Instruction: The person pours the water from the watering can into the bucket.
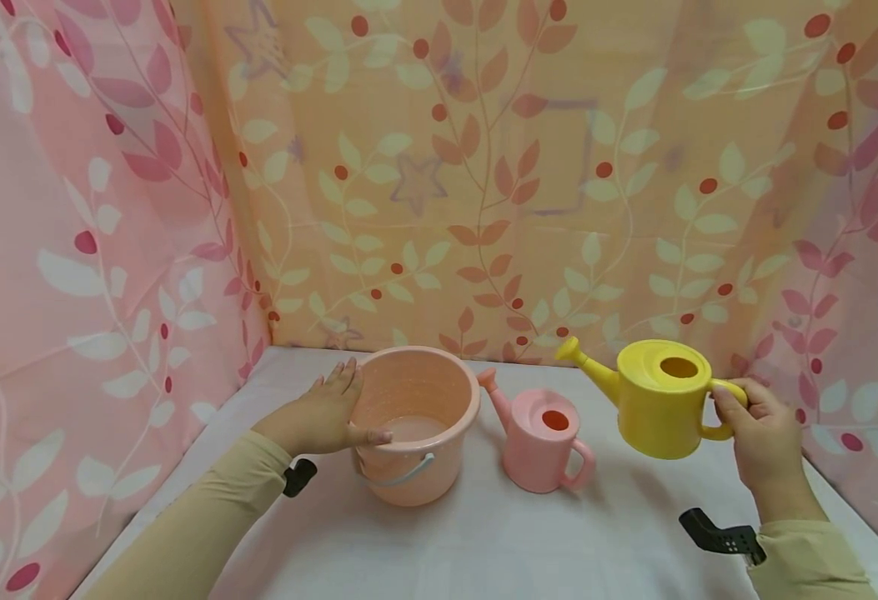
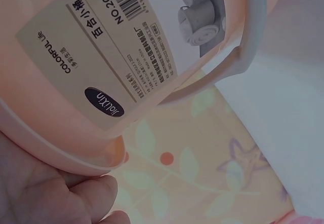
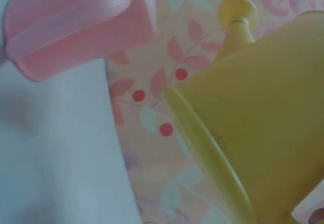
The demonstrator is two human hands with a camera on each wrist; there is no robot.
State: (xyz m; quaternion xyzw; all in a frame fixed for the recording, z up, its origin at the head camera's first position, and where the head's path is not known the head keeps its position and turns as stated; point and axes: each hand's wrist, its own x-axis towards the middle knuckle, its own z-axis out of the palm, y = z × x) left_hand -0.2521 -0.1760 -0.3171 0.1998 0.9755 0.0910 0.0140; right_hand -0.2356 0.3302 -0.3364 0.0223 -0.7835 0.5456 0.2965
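A peach plastic bucket [image 1: 423, 483] with a pale handle stands upright on the white table. My left hand [image 1: 322, 414] rests against its left rim, fingers extended and thumb lying across the rim. In the left wrist view, the bucket's label [image 2: 96, 51] faces the camera and part of the left hand [image 2: 55, 193] touches the rim. My right hand [image 1: 769, 433] grips the handle of a yellow watering can [image 1: 659, 417], which hangs above the table, spout pointing left. A pink watering can [image 1: 539, 450] stands between bucket and yellow can. The right wrist view hides most of the right hand.
The white table [image 1: 484, 550] reaches back to an orange leaf-patterned curtain [image 1: 484, 167]. Pink patterned curtains line the left side [image 1: 71, 250] and the right side [image 1: 874, 333]. Black wrist cameras sit on both forearms.
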